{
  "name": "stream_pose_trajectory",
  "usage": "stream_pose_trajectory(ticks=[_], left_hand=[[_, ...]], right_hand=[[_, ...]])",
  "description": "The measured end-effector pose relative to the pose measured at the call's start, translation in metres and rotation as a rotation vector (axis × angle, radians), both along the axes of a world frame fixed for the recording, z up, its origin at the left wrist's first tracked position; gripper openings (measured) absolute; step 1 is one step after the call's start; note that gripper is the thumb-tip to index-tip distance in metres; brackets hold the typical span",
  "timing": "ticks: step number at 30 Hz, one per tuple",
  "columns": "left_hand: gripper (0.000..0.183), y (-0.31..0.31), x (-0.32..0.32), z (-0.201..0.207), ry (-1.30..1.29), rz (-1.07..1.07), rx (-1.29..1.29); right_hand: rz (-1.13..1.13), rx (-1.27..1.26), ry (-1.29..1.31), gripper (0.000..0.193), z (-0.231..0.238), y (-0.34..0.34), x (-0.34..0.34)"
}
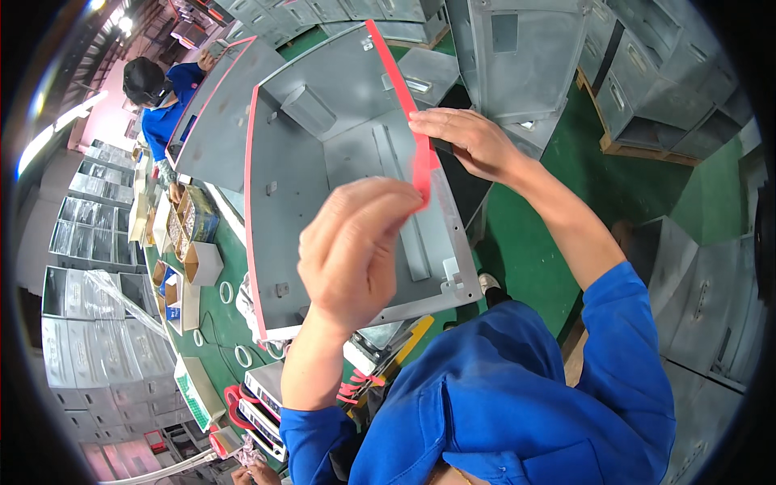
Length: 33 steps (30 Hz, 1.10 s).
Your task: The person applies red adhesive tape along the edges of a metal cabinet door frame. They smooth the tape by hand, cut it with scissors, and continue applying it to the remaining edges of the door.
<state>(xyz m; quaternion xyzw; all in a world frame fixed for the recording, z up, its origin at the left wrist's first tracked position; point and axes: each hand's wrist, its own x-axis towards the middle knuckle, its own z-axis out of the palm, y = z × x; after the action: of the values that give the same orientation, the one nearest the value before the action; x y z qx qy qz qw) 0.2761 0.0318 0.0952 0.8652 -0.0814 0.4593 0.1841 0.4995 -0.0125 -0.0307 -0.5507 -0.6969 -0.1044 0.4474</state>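
Our left hand (352, 246) pinched red tape (394, 74); our right hand (473, 144), just beyond, touched it along the grey cabinet (291, 206) beneath, grip unclear. We seemed to be edge-taping; the next move likely needed tension.

The open grey cabinet (295, 214) leaves room from above beside its left edge; its walls block sideways passage. The left grip (356, 242) covers the near middle, the right grip (473, 144) and red tape (422, 171) obstruct the right edge, and a tall grey housing (529, 77) stands beyond the far right corner.
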Motion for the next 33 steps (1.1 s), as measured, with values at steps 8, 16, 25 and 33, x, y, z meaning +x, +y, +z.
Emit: stream_pose_trajectory(ticks=[8,16,25,33], left_hand=[[0.035,-0.017,-0.014,-0.022,0.201,-0.122,0.106],[0.033,-0.019,-0.020,-0.034,0.262,-0.183,0.010],[0.032,-0.025,-0.021,-0.032,0.282,-0.155,0.028],[0.023,0.016,-0.007,-0.017,0.339,0.082,-0.042]], right_hand=[[-0.023,-0.030,0.051,0.052,0.002,0.001,-0.003],[0.065,-0.144,0.080,0.045,0.024,-0.016,-0.003],[0.096,0.043,-0.080,0.037,0.042,-0.043,-0.034],[0.082,0.053,0.216,0.027,0.040,-0.053,-0.042]])
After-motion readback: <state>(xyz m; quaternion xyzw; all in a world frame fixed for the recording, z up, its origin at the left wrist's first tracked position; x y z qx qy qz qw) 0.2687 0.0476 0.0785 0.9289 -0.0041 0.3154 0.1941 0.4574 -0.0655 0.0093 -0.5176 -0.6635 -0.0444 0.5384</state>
